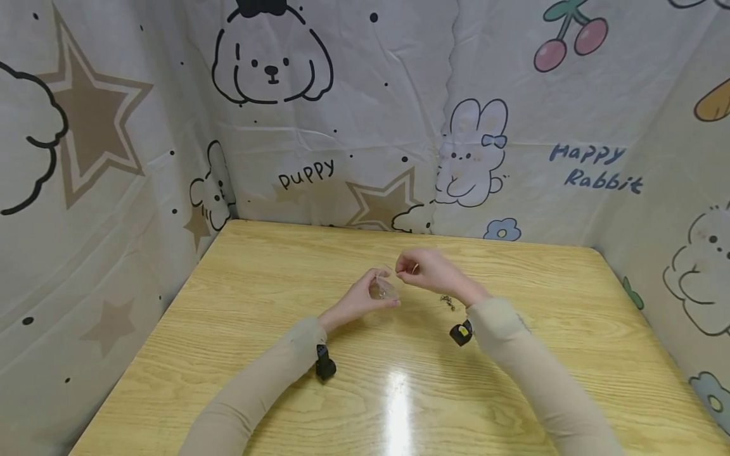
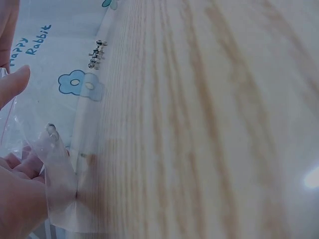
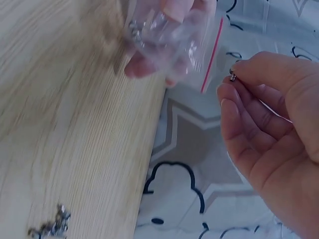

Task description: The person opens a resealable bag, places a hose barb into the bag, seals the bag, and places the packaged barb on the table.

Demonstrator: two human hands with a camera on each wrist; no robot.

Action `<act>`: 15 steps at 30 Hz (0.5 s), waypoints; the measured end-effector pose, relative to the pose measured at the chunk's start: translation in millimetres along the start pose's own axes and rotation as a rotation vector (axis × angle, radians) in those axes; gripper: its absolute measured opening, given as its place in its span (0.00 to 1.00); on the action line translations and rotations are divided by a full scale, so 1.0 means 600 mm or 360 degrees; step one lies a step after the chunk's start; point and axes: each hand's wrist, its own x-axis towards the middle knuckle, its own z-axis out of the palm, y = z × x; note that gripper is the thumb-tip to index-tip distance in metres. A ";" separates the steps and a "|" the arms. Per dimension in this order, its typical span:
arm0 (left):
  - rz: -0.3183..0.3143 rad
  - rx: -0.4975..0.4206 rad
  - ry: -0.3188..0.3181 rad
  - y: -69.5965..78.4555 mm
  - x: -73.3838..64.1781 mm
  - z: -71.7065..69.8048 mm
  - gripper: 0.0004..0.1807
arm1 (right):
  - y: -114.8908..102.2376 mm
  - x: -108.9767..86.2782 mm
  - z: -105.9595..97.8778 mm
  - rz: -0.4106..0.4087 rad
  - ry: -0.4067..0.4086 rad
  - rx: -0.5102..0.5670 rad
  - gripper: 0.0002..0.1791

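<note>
"Pinching what?"
"A tiny metal piece, in the right hand; gripping a clear zip bag in the left."
"Lying which way?"
"Just right of the bag's red-striped edge, apart."

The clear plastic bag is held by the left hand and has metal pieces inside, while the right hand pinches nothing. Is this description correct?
Not quite: the right hand does pinch something, a tiny metal part, as the right wrist view shows. The rest stands: the left hand holds the clear plastic bag, with metal pieces inside.
</note>
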 end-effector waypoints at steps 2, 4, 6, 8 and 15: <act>-0.0008 0.0002 0.0011 0.001 -0.002 0.000 0.36 | -0.005 0.005 0.004 -0.0047 0.0000 0.0004 0.01; -0.0029 0.0008 0.0025 0.002 -0.003 0.000 0.35 | -0.009 0.008 0.007 -0.0073 -0.0001 0.0018 0.02; -0.0042 0.0014 0.0030 0.002 -0.004 0.000 0.35 | -0.010 0.009 0.008 -0.0085 0.0001 0.0034 0.02; -0.0042 0.0017 0.0032 0.001 -0.003 0.000 0.35 | -0.009 0.007 0.006 -0.0086 0.0012 0.0044 0.02; -0.0047 0.0043 0.0031 -0.003 0.002 0.000 0.40 | 0.006 -0.013 -0.007 0.0007 0.0070 0.0072 0.03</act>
